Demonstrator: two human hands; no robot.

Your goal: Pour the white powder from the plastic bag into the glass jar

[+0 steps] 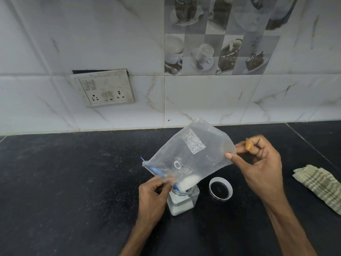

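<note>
A black stone bench (73, 182) runs under a white marble-tiled wall (203, 100) with a grubby switch panel (103, 89). On it stands the glass jar (184, 202), open, its lid (210, 187) lying just beside it and a checked cloth (321, 183) well apart at the right. The pour is under way: the plastic bag (190, 154) is tilted over the jar with its blue-zipped mouth at the opening. The white powder (188, 182) is bunched in the low corner right at the rim — a layer already lies in the jar's bottom. The left grip (153, 193) pinches the bag's mouth edge beside the jar. The right grip (258, 163) pinches the raised far corner, with a small brown object (249, 145) tucked among its fingers. With 1 clump to go, the next move likely calls for raising that corner higher and shaking gently, keeping the mouth centred so nothing spills onto the bench.
</note>
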